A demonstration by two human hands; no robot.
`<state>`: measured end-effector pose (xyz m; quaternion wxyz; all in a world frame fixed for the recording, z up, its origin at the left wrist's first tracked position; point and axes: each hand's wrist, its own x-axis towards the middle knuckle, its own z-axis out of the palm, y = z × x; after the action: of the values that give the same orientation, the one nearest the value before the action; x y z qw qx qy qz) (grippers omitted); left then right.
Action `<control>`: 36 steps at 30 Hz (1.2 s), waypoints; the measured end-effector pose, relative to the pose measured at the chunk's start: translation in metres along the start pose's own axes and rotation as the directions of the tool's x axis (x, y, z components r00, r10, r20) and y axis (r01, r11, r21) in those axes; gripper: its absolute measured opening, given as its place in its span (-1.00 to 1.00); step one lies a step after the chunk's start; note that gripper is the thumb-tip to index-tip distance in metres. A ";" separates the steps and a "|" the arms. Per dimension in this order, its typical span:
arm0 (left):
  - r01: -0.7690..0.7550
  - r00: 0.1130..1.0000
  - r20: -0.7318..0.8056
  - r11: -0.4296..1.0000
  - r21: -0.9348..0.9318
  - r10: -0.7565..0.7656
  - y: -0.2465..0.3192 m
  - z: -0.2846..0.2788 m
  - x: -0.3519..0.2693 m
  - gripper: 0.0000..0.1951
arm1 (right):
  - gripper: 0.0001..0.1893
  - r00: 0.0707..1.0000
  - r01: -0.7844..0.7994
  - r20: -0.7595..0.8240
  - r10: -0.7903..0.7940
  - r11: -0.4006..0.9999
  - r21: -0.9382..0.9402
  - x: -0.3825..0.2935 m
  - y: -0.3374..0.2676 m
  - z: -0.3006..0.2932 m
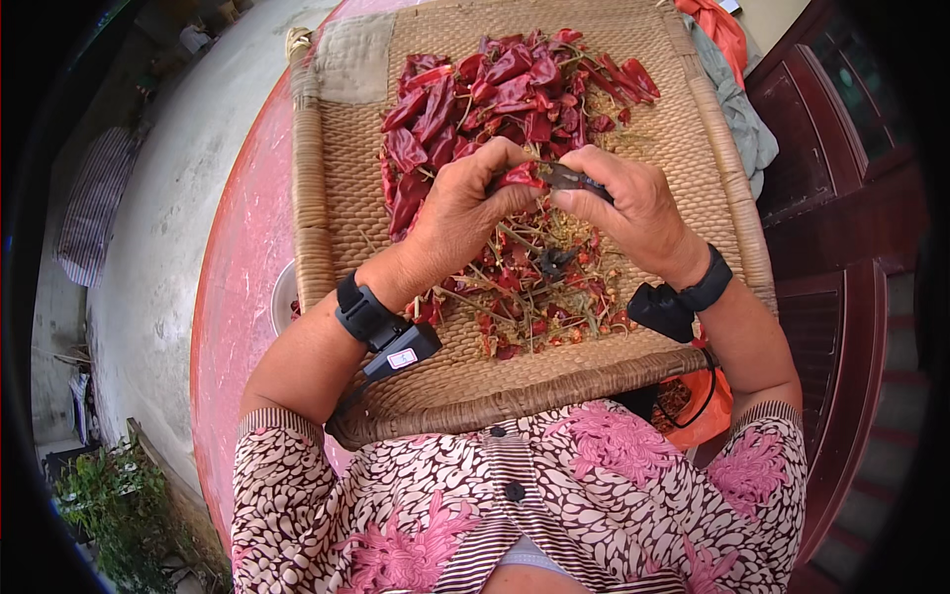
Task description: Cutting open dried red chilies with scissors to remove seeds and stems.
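Observation:
My left hand (464,185) pinches a dried red chili pepper (522,176) above a woven tray (349,193). In my right hand (638,204) is a small dark cutting tool (565,178), its front end against the chili's tip. Fingers cover much of the tool, so its exact kind is unclear. Just beyond both hands lies a heap of dried red chilies (512,82). Below them, nearer my body, are scattered chili stems, seeds and red scraps (531,297).
The tray rests over a red-and-pink table (245,252). A white bowl (282,297) sits partly under its left edge. Orange plastic bag (705,416) with dried pieces stands at lower right. Grey-green cloth (735,119) and a dark red wooden door (798,141) flank the right side.

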<state>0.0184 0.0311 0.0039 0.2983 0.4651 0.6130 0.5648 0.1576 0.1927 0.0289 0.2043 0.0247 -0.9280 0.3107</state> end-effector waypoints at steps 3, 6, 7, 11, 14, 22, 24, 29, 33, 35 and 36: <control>0.085 0.996 0.035 0.990 -0.108 -0.082 0.001 0.002 0.000 -0.87 | -0.73 0.999 0.031 -0.038 -0.034 0.996 -0.084 -0.001 0.004 0.004; 0.161 0.985 0.089 0.963 -0.218 -0.145 0.004 0.004 0.000 -0.87 | -0.75 0.991 0.081 -0.094 -0.094 0.987 -0.136 -0.002 0.010 0.006; 0.208 0.976 0.123 0.938 -0.278 -0.180 0.005 0.004 0.000 -0.86 | -0.75 0.987 0.076 -0.124 -0.099 0.981 -0.180 -0.001 0.011 0.005; 0.252 0.966 0.083 0.966 -0.066 -0.246 -0.003 0.005 0.002 -0.75 | -0.80 0.962 -0.076 -0.273 0.018 0.976 -0.204 0.002 0.020 -0.006; -0.203 0.974 0.064 0.705 0.680 0.218 -0.010 -0.005 0.003 -0.67 | -0.77 0.975 -0.220 -0.030 0.221 0.933 -0.284 0.008 0.020 -0.028; -0.262 0.955 0.127 0.562 0.784 0.268 -0.010 -0.008 0.003 -0.71 | -0.66 0.873 -0.188 0.212 0.439 0.704 -0.685 -0.010 0.074 -0.045; -0.273 0.947 0.081 0.643 0.716 0.312 -0.013 -0.008 0.005 -0.74 | -0.67 0.816 -0.200 0.250 0.522 0.660 -0.724 -0.011 0.079 -0.043; -0.058 0.996 -0.008 0.721 0.690 0.087 -0.016 -0.005 0.008 -0.79 | -0.62 0.630 -0.251 0.393 0.670 0.655 -0.713 -0.022 0.103 -0.028; -0.042 0.997 -0.016 0.731 0.681 0.073 -0.019 -0.003 0.008 -0.80 | -0.61 0.605 -0.292 0.456 0.653 0.715 -0.635 -0.016 0.100 -0.025; -0.019 1.000 -0.002 0.747 0.664 0.028 -0.013 -0.001 0.008 -0.81 | -0.64 0.601 -0.285 0.500 0.624 0.751 -0.595 -0.012 0.102 -0.033; 0.006 1.000 0.012 0.761 0.649 -0.018 -0.011 -0.001 0.007 -0.83 | -0.66 0.596 -0.278 0.543 0.591 0.787 -0.551 -0.008 0.101 -0.037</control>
<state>0.0121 0.0379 -0.0056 0.1282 0.5406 0.7706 0.3122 0.1612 0.2956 -0.0047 -0.2415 -0.1378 -0.9534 0.1170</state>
